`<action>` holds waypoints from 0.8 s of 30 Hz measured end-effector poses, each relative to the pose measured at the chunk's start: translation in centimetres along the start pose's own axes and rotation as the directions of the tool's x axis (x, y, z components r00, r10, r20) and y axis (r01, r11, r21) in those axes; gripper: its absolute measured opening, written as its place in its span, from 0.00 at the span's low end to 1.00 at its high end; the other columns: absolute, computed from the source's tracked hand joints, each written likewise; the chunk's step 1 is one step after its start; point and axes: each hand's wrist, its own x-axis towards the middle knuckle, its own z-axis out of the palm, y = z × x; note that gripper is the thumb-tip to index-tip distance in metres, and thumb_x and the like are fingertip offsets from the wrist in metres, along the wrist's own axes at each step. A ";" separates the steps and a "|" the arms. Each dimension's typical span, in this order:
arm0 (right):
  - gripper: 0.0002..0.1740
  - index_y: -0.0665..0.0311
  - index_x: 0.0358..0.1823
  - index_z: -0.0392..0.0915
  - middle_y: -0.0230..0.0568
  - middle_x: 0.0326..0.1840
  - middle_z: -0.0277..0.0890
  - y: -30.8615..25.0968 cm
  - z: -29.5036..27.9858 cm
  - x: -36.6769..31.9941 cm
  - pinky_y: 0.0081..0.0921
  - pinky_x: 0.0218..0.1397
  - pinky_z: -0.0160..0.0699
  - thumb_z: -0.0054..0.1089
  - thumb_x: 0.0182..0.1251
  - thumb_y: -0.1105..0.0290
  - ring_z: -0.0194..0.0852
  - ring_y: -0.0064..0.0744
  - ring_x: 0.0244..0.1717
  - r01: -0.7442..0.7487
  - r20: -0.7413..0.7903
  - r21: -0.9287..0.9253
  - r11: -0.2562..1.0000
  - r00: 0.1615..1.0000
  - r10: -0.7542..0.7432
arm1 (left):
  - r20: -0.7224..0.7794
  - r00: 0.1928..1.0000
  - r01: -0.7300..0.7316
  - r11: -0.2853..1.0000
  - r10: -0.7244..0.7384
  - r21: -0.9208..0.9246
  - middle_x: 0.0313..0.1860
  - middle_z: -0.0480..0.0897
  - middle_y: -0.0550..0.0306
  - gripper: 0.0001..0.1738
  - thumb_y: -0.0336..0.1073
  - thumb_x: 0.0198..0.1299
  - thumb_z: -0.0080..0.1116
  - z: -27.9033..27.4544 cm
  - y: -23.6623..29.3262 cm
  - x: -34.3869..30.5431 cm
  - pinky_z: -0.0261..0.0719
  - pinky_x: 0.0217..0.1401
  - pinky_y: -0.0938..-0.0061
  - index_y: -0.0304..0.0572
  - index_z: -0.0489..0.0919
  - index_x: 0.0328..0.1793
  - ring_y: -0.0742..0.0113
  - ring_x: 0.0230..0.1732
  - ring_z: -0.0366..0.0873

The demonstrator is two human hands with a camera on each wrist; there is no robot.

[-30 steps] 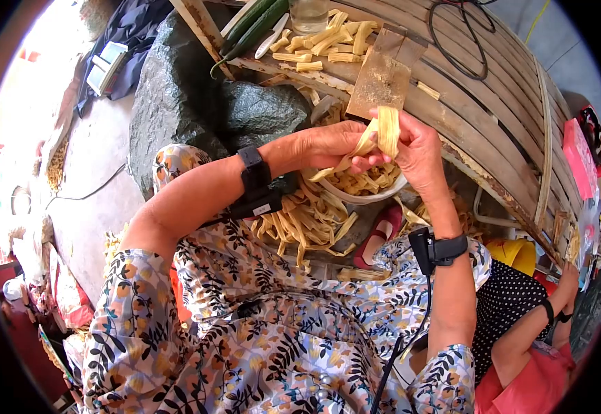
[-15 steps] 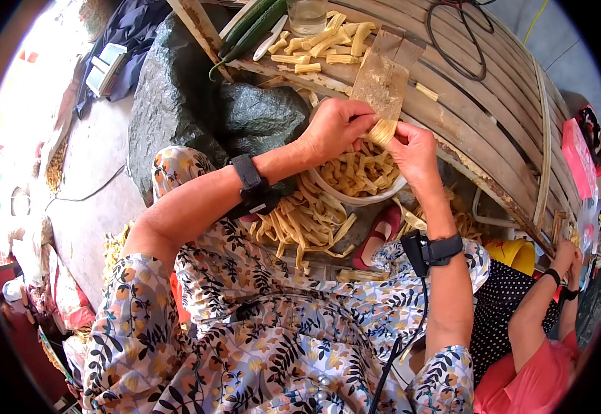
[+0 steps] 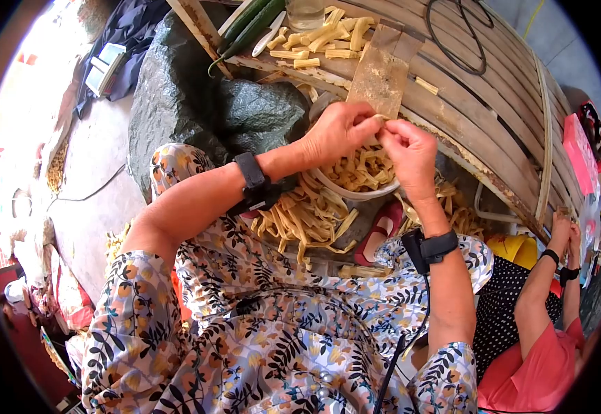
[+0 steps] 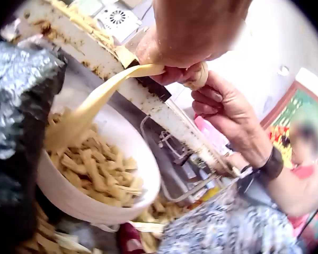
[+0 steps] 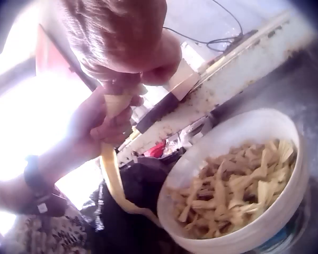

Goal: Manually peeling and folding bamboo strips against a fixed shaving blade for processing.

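My left hand [image 3: 342, 134] and right hand [image 3: 411, 155] meet above a white bucket [image 3: 364, 196], pinching one flat, pale yellow strip [image 4: 103, 98] between them. In the left wrist view the strip is bunched into a small loop at the fingertips. A long tail of it droops from the left hand toward the bucket, also seen in the right wrist view. Fingers hide most of the bunched part in the head view. Short yellow pieces [image 5: 228, 185], several looking knotted or pinched in the middle, fill much of the bucket.
A slatted bench [image 3: 479, 131] lies ahead, bearing a dusty wooden board [image 3: 381, 79], short yellow pieces, cucumbers [image 3: 255, 31] and a glass [image 3: 305, 15]. Dark plastic sheeting [image 3: 262, 114] stands left of the bucket. Loose strips [image 3: 300, 217] lie below it. Another person [image 3: 542, 303] sits at right.
The wide folded end that stood up between my fingers has been folded down and is now mostly covered. My left hand turned over, back upward, and both hands drew close together.
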 end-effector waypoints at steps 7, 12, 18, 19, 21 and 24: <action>0.05 0.66 0.30 0.79 0.20 0.15 0.62 -0.8 -4.0 2.2 0.11 0.18 0.44 0.63 0.52 0.73 0.47 0.09 0.14 -0.145 -0.121 0.624 0.768 0.953 0.279 | 0.240 0.935 0.355 0.647 -0.262 -0.675 0.16 0.57 0.73 0.17 0.45 0.61 0.51 -0.1 2.0 -0.2 0.48 0.18 0.85 0.36 0.75 0.40 0.84 0.16 0.50; 0.10 0.64 0.34 0.77 0.22 0.19 0.67 0.1 -4.8 1.9 0.08 0.19 0.54 0.64 0.54 0.66 0.56 0.09 0.17 -0.277 0.005 0.503 0.819 0.948 0.318 | 0.405 0.898 0.408 0.676 -0.174 -0.614 0.15 0.58 0.74 0.16 0.43 0.64 0.47 -1.1 0.5 -0.4 0.49 0.19 0.86 0.36 0.77 0.39 0.83 0.16 0.50; 0.15 0.62 0.40 0.76 0.26 0.25 0.72 -1.4 -1.6 0.8 0.06 0.22 0.63 0.64 0.54 0.63 0.64 0.12 0.21 -0.400 0.282 0.412 0.819 0.910 0.304 | 0.401 0.892 0.404 0.763 -0.207 -0.505 0.14 0.57 0.74 0.16 0.43 0.65 0.46 -1.2 -0.2 -0.5 0.50 0.19 0.85 0.38 0.77 0.36 0.84 0.16 0.51; 0.13 0.63 0.39 0.76 0.27 0.24 0.72 -1.0 -1.5 0.9 0.06 0.21 0.60 0.64 0.54 0.65 0.63 0.11 0.20 -0.382 0.301 0.430 0.818 0.915 0.269 | 0.400 0.893 0.402 0.763 -0.205 -0.507 0.14 0.58 0.74 0.16 0.43 0.65 0.46 -1.2 -0.1 -0.4 0.49 0.19 0.86 0.38 0.77 0.36 0.84 0.16 0.51; 0.10 0.64 0.37 0.77 0.27 0.23 0.71 -0.4 -1.4 1.3 0.07 0.19 0.55 0.63 0.54 0.69 0.60 0.10 0.18 -0.343 0.335 0.469 0.814 0.922 0.195 | 0.398 0.896 0.395 0.764 -0.198 -0.509 0.14 0.58 0.74 0.16 0.44 0.65 0.46 -1.4 0.2 -0.4 0.49 0.19 0.86 0.38 0.77 0.35 0.84 0.16 0.50; 0.07 0.66 0.35 0.77 0.28 0.22 0.69 -0.6 -1.9 1.3 0.08 0.17 0.50 0.60 0.54 0.74 0.57 0.09 0.17 -0.343 0.207 0.572 0.745 0.939 0.274 | 0.428 0.885 0.404 0.759 -0.182 -0.511 0.14 0.58 0.73 0.16 0.44 0.64 0.46 -2.3 -0.1 0.1 0.48 0.18 0.86 0.39 0.76 0.34 0.84 0.15 0.50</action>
